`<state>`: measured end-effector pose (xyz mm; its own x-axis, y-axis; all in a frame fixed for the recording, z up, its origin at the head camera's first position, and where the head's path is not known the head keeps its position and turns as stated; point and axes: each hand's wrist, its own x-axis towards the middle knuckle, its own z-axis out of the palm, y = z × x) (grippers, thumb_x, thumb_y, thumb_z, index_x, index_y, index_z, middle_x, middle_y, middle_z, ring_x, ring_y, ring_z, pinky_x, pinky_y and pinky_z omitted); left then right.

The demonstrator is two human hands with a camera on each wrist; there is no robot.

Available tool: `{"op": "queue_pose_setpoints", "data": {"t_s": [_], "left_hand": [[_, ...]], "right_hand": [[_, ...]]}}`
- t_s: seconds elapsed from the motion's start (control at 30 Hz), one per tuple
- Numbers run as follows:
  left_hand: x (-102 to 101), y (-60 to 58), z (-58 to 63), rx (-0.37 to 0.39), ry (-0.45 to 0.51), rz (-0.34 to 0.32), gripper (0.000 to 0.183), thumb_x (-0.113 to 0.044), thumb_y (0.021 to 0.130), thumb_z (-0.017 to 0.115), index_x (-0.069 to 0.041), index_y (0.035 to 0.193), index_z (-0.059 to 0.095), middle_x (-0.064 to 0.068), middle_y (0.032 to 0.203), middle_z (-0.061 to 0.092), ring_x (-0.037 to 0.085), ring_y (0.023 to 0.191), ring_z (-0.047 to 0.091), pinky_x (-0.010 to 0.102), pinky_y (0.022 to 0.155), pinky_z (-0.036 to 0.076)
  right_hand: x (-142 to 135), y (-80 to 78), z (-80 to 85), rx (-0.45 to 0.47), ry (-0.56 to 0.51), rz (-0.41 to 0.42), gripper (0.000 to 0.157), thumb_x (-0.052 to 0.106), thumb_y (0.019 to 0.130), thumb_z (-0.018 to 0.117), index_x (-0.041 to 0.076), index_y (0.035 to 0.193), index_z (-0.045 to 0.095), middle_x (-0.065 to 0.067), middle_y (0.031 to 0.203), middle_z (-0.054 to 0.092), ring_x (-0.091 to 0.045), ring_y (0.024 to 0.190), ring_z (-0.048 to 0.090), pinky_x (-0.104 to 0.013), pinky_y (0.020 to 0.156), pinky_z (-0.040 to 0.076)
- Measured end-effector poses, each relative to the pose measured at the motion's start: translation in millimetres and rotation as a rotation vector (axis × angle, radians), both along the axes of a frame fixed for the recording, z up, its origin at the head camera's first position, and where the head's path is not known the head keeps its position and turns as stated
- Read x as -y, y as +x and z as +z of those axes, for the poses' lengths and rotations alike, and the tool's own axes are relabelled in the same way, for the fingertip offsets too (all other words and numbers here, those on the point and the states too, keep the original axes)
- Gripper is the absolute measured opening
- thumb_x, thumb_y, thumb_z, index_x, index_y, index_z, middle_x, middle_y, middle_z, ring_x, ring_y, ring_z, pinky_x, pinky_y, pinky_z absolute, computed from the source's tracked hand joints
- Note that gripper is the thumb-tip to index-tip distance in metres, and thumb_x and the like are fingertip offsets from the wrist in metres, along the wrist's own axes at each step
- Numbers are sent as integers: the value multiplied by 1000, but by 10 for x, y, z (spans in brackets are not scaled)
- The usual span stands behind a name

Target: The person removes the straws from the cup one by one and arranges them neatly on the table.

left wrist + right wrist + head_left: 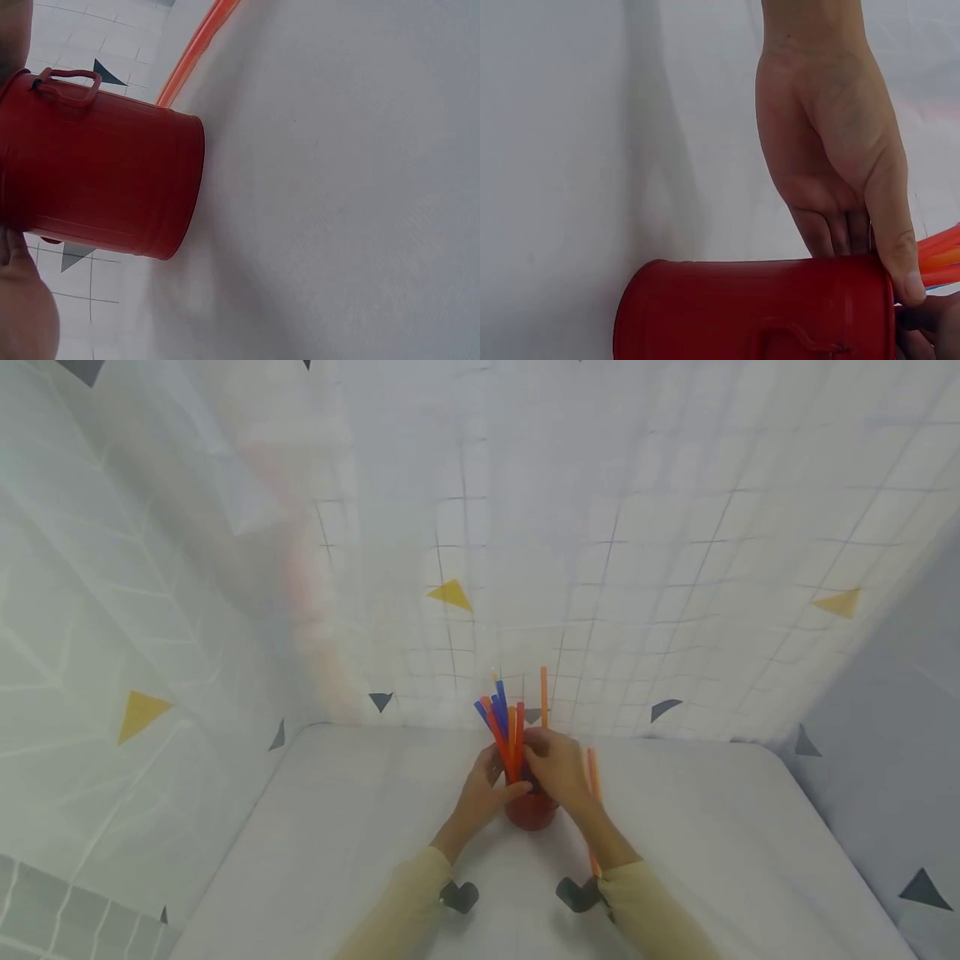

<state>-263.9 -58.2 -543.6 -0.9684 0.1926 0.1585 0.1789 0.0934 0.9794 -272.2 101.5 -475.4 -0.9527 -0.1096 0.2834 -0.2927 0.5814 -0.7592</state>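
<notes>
A red metal bucket (pixel 531 814) stands on the table, with a small side handle (pixel 75 86) in the left wrist view. Several red, orange and blue straws (pixel 504 727) lean leftward out of its mouth. My left hand (pixel 482 793) grips the bucket's rim, thumb over the edge and fingers round the side, as the right wrist view shows. At the mouth's right side, my right hand (pixel 558 768) has bent fingers. One upright orange straw (pixel 543 697) rises from behind it and appears pinched there; the contact is hidden.
More orange straws (pixel 595 772) lie on the white table (pixel 360 835) to the right, partly under my right forearm. Behind the table hangs a pale gridded backdrop (pixel 525 527) with yellow and grey triangles. Pale side walls stand left and right.
</notes>
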Motion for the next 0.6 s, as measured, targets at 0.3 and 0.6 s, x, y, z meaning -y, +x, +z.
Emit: {"op": "queue_pose_setpoints", "data": {"t_s": [0.3,0.6], "left_hand": [[-14,14,-6,-8,4,-8,82,-41,78,81,-32,145,36,-13,148,40,11,137,38,45,113,29],[-44,26,-13,13,-5,-1,81,-46,76,81,-33,143,37,-18,145,42,6,136,38,43,113,30]], "right_hand": [[53,-33,10,-3,26,-12,29,26,91,68,13,117,69,-4,107,72,-24,102,67,-44,86,56],[32,-44,15,15,23,-4,27,22,90,68,12,114,70,-6,107,72,-24,104,67,-45,91,53]]}}
